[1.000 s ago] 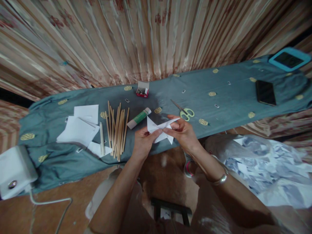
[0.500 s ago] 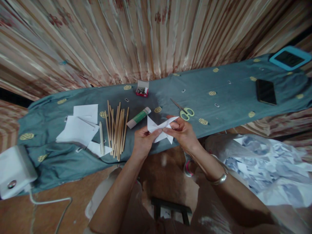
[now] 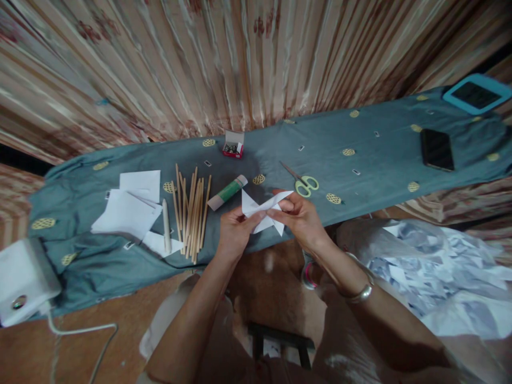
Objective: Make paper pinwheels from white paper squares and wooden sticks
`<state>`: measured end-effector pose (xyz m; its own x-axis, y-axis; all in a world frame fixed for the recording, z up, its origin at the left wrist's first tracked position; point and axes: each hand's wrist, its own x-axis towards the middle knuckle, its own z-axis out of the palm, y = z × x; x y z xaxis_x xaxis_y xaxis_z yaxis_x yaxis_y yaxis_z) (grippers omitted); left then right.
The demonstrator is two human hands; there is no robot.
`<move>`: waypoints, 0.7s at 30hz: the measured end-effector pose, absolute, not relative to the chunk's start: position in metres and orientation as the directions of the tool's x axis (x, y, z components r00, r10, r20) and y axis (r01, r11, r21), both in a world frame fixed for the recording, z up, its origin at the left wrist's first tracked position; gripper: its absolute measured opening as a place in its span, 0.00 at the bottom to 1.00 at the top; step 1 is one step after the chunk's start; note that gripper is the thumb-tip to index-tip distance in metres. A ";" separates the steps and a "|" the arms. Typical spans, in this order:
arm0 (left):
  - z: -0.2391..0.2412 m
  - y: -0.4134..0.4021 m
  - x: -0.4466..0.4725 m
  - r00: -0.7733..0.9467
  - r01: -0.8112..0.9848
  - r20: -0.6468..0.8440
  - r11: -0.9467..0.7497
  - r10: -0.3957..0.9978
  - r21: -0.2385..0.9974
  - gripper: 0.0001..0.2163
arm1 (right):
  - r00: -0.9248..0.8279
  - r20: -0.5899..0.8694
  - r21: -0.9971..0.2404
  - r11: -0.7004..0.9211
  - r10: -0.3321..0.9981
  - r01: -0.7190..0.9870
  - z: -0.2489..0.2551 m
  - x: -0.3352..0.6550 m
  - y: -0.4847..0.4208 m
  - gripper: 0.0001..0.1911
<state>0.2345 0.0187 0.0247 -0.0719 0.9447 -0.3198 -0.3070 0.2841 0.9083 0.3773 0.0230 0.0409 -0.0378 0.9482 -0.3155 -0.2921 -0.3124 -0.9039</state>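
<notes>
Holding a white, pointed, folded paper shape (image 3: 266, 207) above the near edge of the long teal, yellow-patterned cloth (image 3: 384, 165), near the green-handled metal scissors (image 3: 306, 186). Clamped on it with the left hand (image 3: 234, 232) and the right hand (image 3: 303, 221), close together, with 2 thumbs (image 3: 255, 219) almost meeting at its middle. Seemingly at the step of gathering folds at the centre. Calls next, probably, for firm pressure there with 1 hand, to free the other without letting corners spring open.
</notes>
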 end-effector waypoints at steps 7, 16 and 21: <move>0.026 0.019 0.235 -0.075 -0.301 -0.311 0.276 0.947 0.913 0.15 | -0.036 -0.318 -0.903 -0.314 0.947 -0.292 0.041 0.376 0.023 0.32; 0.026 0.018 0.236 -0.078 -0.316 -0.308 0.270 0.948 0.910 0.16 | -0.014 -0.307 -0.914 -0.299 0.952 -0.276 0.042 0.375 0.022 0.32; 0.025 0.021 0.238 -0.079 -0.363 -0.317 0.269 0.945 0.892 0.16 | 0.004 -0.298 -0.915 -0.285 0.955 -0.285 0.043 0.376 0.024 0.33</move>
